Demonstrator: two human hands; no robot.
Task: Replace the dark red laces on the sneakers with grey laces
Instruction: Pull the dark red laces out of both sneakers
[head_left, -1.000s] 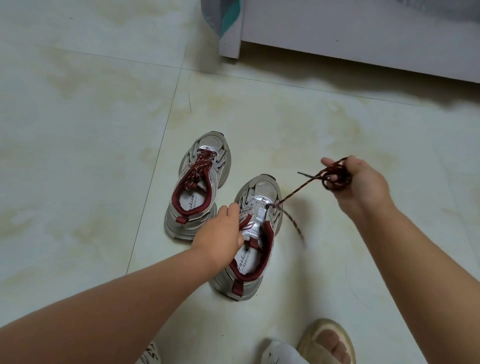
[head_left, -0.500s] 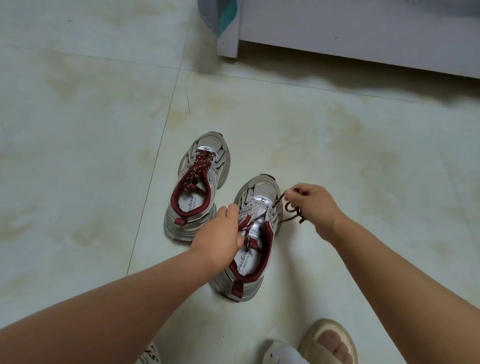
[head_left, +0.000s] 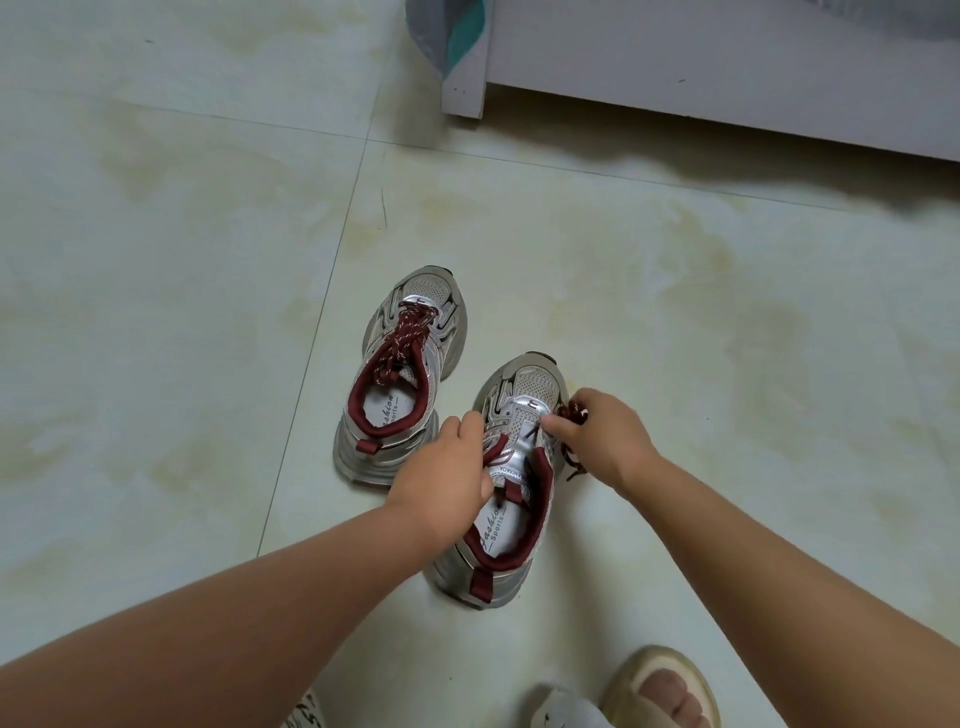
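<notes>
Head view shows our silver-grey mesh sneaker (head_left: 522, 415) directly ahead on the pale tiled floor (head_left: 675, 291), toe pointing away, its long axis between our hands. Our left hand (head_left: 447, 475) grips its tongue side, fingers curled. Our right hand (head_left: 602, 436), nearer the eyelets, pinches the loosened dark red speckled lace (head_left: 574, 413). Its twin sneaker (head_left: 410, 358), still laced, stands just to the left.

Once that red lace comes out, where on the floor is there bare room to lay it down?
Bare tile lies right of the near sneaker, between the right hand and the white furniture base, and across the whole tile left of the far sneaker. It is crowded between the two sneakers, where the left hand sits, and by the sandalled foot.
</notes>
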